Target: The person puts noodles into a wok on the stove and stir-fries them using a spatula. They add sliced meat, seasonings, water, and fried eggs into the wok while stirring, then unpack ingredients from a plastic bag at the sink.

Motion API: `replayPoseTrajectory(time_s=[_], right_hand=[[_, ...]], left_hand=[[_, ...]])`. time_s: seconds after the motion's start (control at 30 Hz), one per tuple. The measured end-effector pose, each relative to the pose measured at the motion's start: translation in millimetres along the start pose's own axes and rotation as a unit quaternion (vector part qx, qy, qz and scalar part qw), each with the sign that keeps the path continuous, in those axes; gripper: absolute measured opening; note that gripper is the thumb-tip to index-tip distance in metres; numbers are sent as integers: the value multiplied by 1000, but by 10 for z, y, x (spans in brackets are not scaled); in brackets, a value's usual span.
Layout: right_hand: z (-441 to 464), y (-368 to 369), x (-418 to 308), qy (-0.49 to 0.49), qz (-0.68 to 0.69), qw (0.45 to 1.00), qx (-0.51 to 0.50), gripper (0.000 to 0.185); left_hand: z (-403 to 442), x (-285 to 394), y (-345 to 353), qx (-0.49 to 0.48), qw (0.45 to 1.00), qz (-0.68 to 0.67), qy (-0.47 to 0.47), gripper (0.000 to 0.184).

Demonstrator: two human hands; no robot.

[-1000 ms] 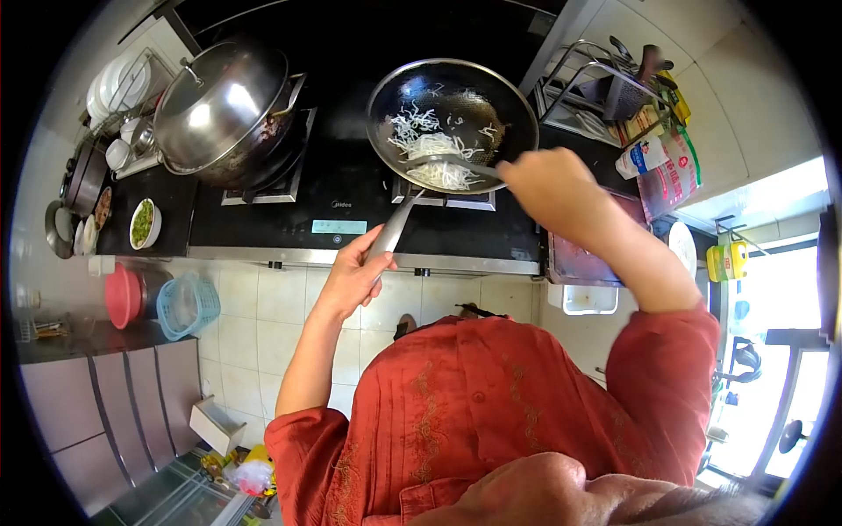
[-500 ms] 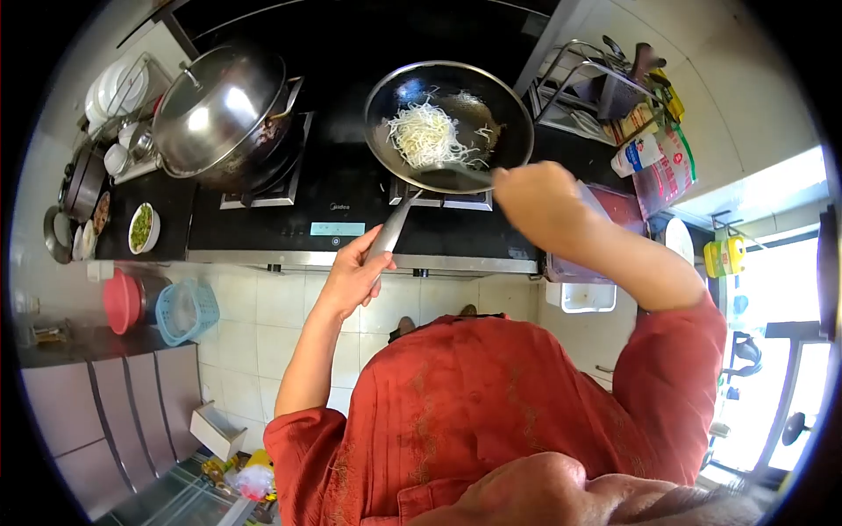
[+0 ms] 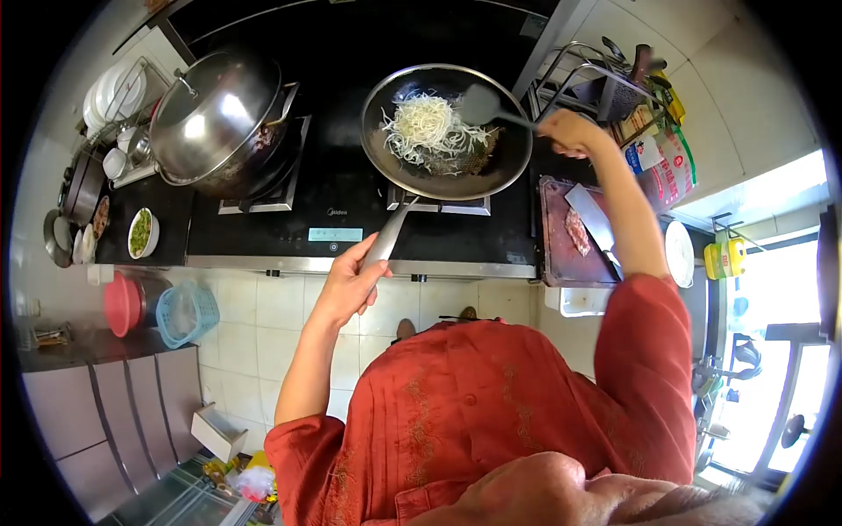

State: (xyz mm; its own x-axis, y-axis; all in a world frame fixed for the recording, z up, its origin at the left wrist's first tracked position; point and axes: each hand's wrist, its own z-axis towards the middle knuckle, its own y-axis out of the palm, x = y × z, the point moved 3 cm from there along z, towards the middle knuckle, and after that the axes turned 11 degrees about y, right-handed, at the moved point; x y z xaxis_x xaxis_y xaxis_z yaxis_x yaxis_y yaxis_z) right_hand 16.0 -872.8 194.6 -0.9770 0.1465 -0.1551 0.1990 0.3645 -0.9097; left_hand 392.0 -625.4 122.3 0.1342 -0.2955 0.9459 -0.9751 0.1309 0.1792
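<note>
A wok (image 3: 386,167) sits on the right burner, holding a heap of pale, thin strands (image 3: 427,123) that look like bean sprouts or noodles. My left hand (image 3: 351,282) is wrapped round the wok's metal handle (image 3: 392,235), in front of the stove. At the wok's right rim, my right hand (image 3: 570,133) grips a spatula (image 3: 479,105). The spatula's dark, broad blade is inside the wok, just right of the heap. Its shaft crosses over the rim to my fingers.
Left of the wok stands a large lidded pot (image 3: 213,114). A white bowl of chopped greens (image 3: 141,232) is further left. To the right, a cutting board (image 3: 557,263) carries a cleaver (image 3: 592,219) and chopped meat (image 3: 577,232). Behind it is a utensil rack (image 3: 574,66).
My right hand has moved up and slightly right, carrying the spatula from the wok's near side to its far right. The strands are heaped further back. My left hand keeps its hold.
</note>
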Motion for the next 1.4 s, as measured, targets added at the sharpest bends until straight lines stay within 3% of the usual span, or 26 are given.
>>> replayPoseTrajectory(time_s=[0.03,0.17,0.23,0.33,0.5,0.53,0.67,0.77,0.97,1.07,1.2,1.3,1.33,1.4], right_hand=[[47,150,-87,77,169,969,-165,27],[114,575,-258,-3,264,945,-193,29],[-81,494,-305,-182,166,969,-37,31],[-767,300,-430,-264,-11,955,138,29],[-1383,356,-762,-234,-230,941,78,23],[-1468,425,-840,-301,-237,915,128,20],[-1313,524,-1482,-212,-279,927,136,26],[-1031,742,-1503,-140,-314,926,158,21],[-1694,591,-1009,-172,-343,919,95,15],[-1695,567,-980,-182,-347,904,171,12],[-1476,330,-990,-145,-317,916,199,14],[-1815,285,-990,-125,-289,927,203,18],[-1811,404,-994,-125,-304,928,173,35],[-1681,710,-1053,-131,-299,930,167,39]], left_hand=[[-5,24,16,1,1000,2,2,53],[-19,58,17,11,1000,12,-14,52],[-17,39,18,10,1000,3,-14,52],[-15,35,22,9,1000,-4,-17,53],[-13,52,38,8,1000,4,-19,52],[-14,63,32,10,1000,8,-16,52],[-8,-5,70,2,1000,19,-9,53],[-10,3,76,-4,1000,21,7,51],[-27,-31,2,10,1000,4,6,50],[-15,-8,17,-8,1000,-7,5,54],[-2,8,8,-7,1000,17,7,53],[-29,2,24,-25,1000,17,-2,51],[-30,31,34,-29,999,17,-3,52],[-8,16,-9,-52,998,37,-11,53]])
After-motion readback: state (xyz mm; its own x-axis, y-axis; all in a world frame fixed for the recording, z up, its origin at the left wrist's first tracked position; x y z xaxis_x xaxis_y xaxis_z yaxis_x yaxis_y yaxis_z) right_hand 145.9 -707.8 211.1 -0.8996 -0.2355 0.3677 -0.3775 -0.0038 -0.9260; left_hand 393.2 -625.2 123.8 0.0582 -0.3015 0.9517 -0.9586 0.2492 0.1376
